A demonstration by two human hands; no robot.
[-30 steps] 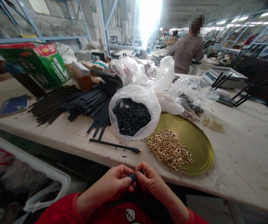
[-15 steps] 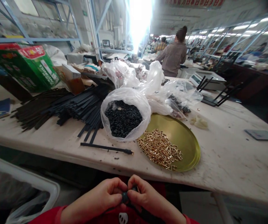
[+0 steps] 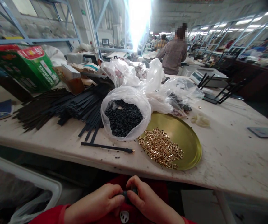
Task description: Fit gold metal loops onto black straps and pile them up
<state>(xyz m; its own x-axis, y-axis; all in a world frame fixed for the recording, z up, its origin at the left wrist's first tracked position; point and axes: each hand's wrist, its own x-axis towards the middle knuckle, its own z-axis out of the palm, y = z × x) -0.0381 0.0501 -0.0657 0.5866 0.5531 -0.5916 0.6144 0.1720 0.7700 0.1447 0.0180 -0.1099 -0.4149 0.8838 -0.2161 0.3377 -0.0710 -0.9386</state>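
Note:
Just in front of the table's edge, my left hand (image 3: 107,196) and my right hand (image 3: 144,196) meet, thumbs and fingers pinched on a dark strap (image 3: 125,194). Most of that strap is hidden by the fingers. Beyond them on the table lies a single black strap (image 3: 108,147) with a gold buckle at its right end. Small black loops (image 3: 123,119) fill an open white plastic bag (image 3: 145,102). To its right, a round gold-coloured tray (image 3: 191,137) holds a heap of gold buckles (image 3: 160,147).
Bundles of black straps (image 3: 82,104) spread across the table's left side. Behind are a green box (image 3: 29,68), more plastic bags (image 3: 156,71) and a scale (image 3: 206,76). A white bin (image 3: 57,189) stands at lower left. A person (image 3: 174,54) is farther back.
Both hands stay together on the dark strap. My left fingers have shifted slightly and cover more of it. The view has tilted a little; the things on the table lie as before.

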